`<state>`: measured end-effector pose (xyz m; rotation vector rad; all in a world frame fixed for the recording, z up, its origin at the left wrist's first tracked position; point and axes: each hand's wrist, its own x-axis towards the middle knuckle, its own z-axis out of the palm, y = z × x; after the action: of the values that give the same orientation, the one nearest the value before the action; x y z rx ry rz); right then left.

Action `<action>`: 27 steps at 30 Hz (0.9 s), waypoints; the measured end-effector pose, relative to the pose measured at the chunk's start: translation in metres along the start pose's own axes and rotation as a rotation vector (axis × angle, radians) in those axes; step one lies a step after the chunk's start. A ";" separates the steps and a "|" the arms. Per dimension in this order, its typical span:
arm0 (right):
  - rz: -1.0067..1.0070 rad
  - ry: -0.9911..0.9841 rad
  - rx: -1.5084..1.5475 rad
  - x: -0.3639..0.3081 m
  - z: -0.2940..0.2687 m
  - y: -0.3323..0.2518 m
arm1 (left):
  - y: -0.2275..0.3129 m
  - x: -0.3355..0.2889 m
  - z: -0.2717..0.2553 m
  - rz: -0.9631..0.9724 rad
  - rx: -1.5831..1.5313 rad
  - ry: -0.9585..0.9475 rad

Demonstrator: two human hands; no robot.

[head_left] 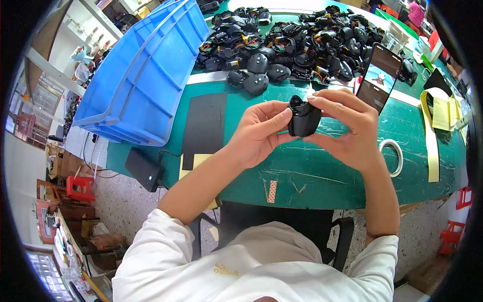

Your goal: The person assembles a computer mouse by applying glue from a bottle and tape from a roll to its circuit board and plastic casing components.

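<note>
Above the green table (322,189) I hold a small black plastic casing (305,122) between both hands. It is upright, rounded below, with an uneven upper rim. My left hand (259,131) closes on its left side, thumb in front. My right hand (354,126) grips it from the right, with the fingertips at the upper rim and the thumb low on the side. Something small and whitish shows at the right fingertips, too small to make out. Beyond my hands, similar rounded black casings (256,84) lie at the front of a large pile of black parts (297,45) with wires.
A big blue bin (136,85) stands tilted at the left. A phone (378,78) leans upright behind my right hand. On the table lie a roll of tape (391,157), a dark mat (205,123), a black power bank (142,168) with a cable, and a yellow strip (432,146).
</note>
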<state>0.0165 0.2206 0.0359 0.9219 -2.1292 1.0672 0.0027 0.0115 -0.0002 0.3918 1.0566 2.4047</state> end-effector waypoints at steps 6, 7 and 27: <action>0.006 -0.002 0.008 0.000 0.004 -0.003 | -0.003 0.001 -0.011 -0.006 -0.001 -0.060; 0.012 0.002 0.022 -0.001 0.004 -0.004 | -0.002 0.001 -0.012 -0.004 -0.002 -0.059; -0.216 0.106 -0.268 -0.005 0.018 -0.003 | -0.016 -0.004 0.007 0.387 0.495 -0.036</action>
<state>0.0182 0.2061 0.0243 0.9186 -1.9741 0.6882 0.0145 0.0229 -0.0073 0.8733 1.6912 2.4145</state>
